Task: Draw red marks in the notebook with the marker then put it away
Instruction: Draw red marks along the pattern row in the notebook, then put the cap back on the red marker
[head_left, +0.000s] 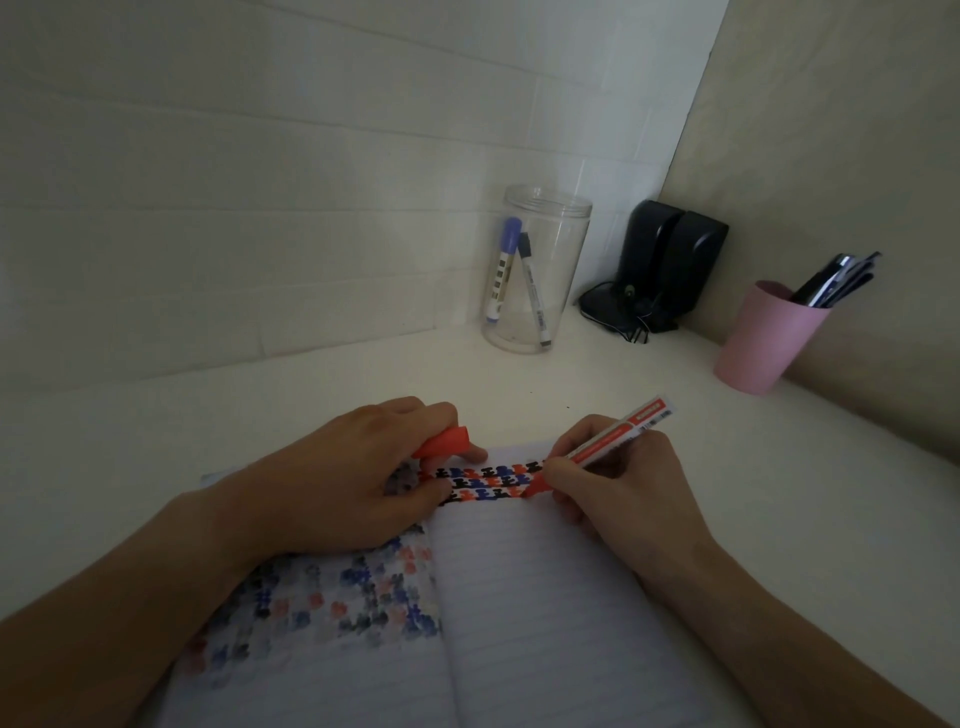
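An open lined notebook (545, 597) lies on the white desk in front of me. Rows of small red, blue and black marks run across the top of its right page, and faded marks show on the left page. My right hand (618, 483) grips a red marker (608, 441) with its tip pressed on the right page at the end of the second row. My left hand (348, 483) rests on the left page and holds the red marker cap (447, 441) between its fingers.
A clear plastic jar (540, 270) with a blue and a black marker stands at the back wall. Black speakers (670, 260) with a cable sit in the corner. A pink cup (769, 338) of pens stands at the right wall.
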